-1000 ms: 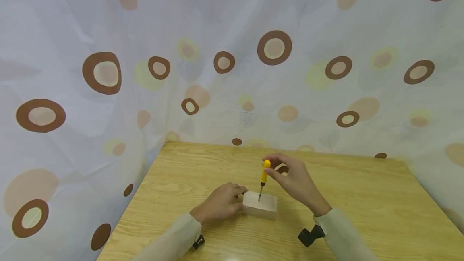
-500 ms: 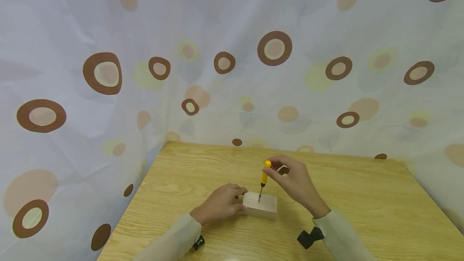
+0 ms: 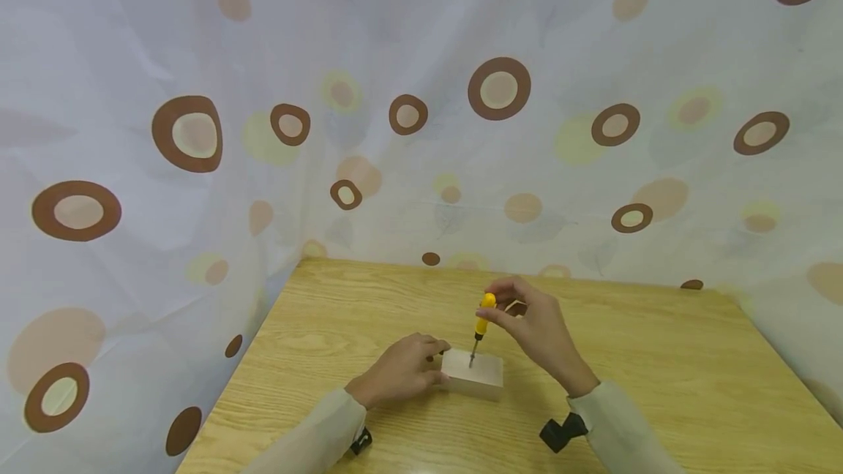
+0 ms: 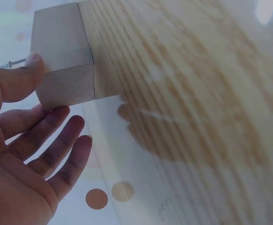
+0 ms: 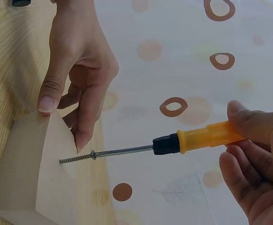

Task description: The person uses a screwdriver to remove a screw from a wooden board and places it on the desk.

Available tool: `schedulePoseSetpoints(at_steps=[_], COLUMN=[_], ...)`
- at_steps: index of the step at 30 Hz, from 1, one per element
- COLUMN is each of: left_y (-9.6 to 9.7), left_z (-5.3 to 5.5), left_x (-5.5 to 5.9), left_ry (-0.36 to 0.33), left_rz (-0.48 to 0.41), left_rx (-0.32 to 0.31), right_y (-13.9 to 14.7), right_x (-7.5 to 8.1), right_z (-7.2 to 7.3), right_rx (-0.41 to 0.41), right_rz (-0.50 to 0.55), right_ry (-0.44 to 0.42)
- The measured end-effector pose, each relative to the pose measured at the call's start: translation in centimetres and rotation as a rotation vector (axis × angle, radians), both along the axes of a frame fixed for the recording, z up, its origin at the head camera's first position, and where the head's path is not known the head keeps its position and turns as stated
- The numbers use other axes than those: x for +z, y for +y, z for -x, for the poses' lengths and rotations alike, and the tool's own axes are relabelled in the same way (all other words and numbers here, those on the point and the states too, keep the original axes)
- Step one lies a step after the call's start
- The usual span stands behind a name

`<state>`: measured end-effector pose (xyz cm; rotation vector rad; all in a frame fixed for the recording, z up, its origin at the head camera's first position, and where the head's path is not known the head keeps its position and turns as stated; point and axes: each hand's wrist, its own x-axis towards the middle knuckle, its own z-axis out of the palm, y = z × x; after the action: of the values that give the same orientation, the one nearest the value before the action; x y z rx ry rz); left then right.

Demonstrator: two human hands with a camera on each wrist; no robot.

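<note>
A pale wooden block [image 3: 470, 379] lies flat on the table. From its top face a long screw [image 5: 76, 159] stands up, its threads mostly exposed and its tip at the wood. My left hand [image 3: 405, 368] grips the block's left end, thumb on the near side and fingers on the far side. My right hand [image 3: 536, 324] pinches the yellow handle of a screwdriver [image 5: 211, 136] between thumb and fingers. The screwdriver's metal shaft meets the screw head, and the two line up, leaning slightly right in the head view.
The wood-grain table [image 3: 658, 371] spreads around the block on all sides. A white sheet with brown and beige circles [image 3: 421, 167] hangs behind and along both sides. A black wrist mount [image 3: 563, 431] sits under the right sleeve, another [image 3: 361, 441] under the left.
The right hand's fingers have shifted slightly on the screwdriver handle, and the handle's top has tipped a little to the right. The left hand and block stay in place.
</note>
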<state>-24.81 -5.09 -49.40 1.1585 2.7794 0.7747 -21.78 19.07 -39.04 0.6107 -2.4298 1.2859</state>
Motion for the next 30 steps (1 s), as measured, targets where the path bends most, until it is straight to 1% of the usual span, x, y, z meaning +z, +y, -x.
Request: schedulePoseSetpoints(at_steps=[7,9,13,16,18,21,25,27,30], left_y=[-0.1,-0.2,-0.2,-0.1,-0.1,-0.1,-0.1,-0.1,-0.1], left_z=[-0.1,-0.2,-0.2,-0.3,-0.4,-0.4,-0.4,-0.4,-0.4], left_x=[0.0,0.0,0.0,0.0,0.1,0.1,0.2,0.3,0.3], left_ry=[0.013,0.016,0.023,0.021,0.015,0.009,0.012,0.014,0.015], left_rz=[0.005,0.007,0.009,0.017,0.02,0.024,0.022,0.02,0.018], left_rx=[0.0,0.001,0.001,0.009,0.017,0.024,0.018,0.014,0.013], right_y=[0.1,0.0,-0.1,-0.1,-0.1,-0.4,-0.4,-0.2,-0.2], right_x=[0.2,0.1,0.1,0.1,0.2,1.3,1.1,0.3,0.0], right_z=[-0.1,-0.1,-0.2,-0.2,-0.3,-0.9,-0.7,-0.2,-0.1], right_rx=[0.047,0.033,-0.029,-0.044,-0.032,0.011,0.041,0.038,0.023], right_rz=[-0.006,-0.009,-0.006,-0.005,-0.014,-0.027,-0.029,-0.025,-0.028], right_ry=[-0.033,-0.03,-0.019,-0.003,0.012,0.025,0.018,0.014,0.004])
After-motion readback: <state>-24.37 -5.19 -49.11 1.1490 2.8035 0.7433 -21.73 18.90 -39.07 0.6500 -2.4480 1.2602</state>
